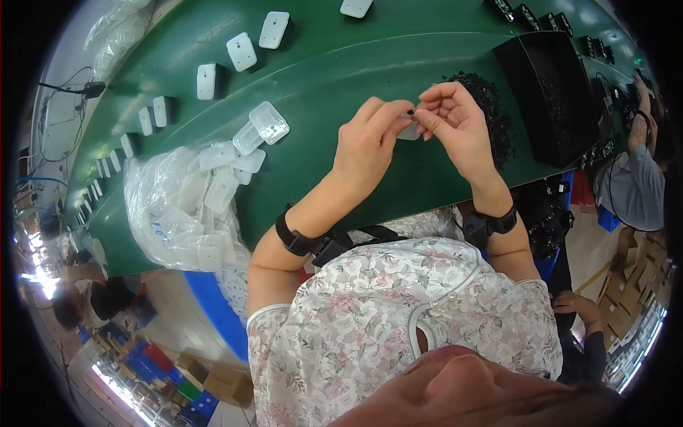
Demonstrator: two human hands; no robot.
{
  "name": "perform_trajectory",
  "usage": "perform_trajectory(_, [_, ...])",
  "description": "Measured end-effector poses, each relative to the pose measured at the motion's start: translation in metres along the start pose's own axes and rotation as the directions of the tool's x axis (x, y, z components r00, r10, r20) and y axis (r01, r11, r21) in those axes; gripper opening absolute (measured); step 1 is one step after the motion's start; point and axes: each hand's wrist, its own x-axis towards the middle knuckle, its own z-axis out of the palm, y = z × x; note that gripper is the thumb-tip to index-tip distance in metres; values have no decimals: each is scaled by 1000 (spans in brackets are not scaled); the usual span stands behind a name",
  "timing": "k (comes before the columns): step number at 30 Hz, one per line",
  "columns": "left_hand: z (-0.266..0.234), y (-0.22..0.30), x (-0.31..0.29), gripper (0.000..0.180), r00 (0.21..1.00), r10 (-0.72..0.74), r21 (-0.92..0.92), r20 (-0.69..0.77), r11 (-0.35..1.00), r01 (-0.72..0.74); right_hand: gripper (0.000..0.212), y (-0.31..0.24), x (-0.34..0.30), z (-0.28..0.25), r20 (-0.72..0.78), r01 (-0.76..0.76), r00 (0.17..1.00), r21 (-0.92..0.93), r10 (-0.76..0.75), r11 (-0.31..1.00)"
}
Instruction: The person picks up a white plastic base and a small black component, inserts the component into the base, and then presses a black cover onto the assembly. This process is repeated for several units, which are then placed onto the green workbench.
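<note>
Over the green table, my left hand [361, 146] and my right hand [462, 135] meet at the fingertips. My left hand is closed, pinching a small black part [410, 112]. My right hand's thumb reaches that part, with its other fingers curled; what they grip is partly hidden. Just below the fingertips shows a translucent white plastic piece [409, 132], mostly covered by the hands. To the right of my right hand lies a heap of small black parts [491, 107]. Two translucent plastic covers [269, 122] lie left of my left hand, one overlapping the other.
A clear plastic bag [153, 203] of similar covers lies at the table's left. White boxy units [242, 51] stand in a curved row along the far side. A black bin [551, 92] stands beyond the heap. Another person [633, 188] sits at the right.
</note>
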Motion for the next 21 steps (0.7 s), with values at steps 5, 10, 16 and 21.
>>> perform_trajectory(5, [0, -7, -4, 17, 995, 82, -53, -54, 995, -84, 11, 2, -2, 9, 1, 26, 1000, -121, -26, 992])
perform_trajectory(10, [-5, 0, -10, 18, 993, -114, -232, 8, 966, 113, 8, 4, -2, 6, 28, 141, 990, -338, -140, 931])
perform_trajectory(16, [-2, -13, -16, 14, 891, -417, -638, 182, 639, 429, 7, -5, -5, 14, 19, 195, 977, -488, -213, 851])
perform_trajectory(21, [-5, -9, -16, 10, 847, -469, -664, 251, 553, 504, 7, 2, -5, 14, 27, 214, 969, -579, -244, 787])
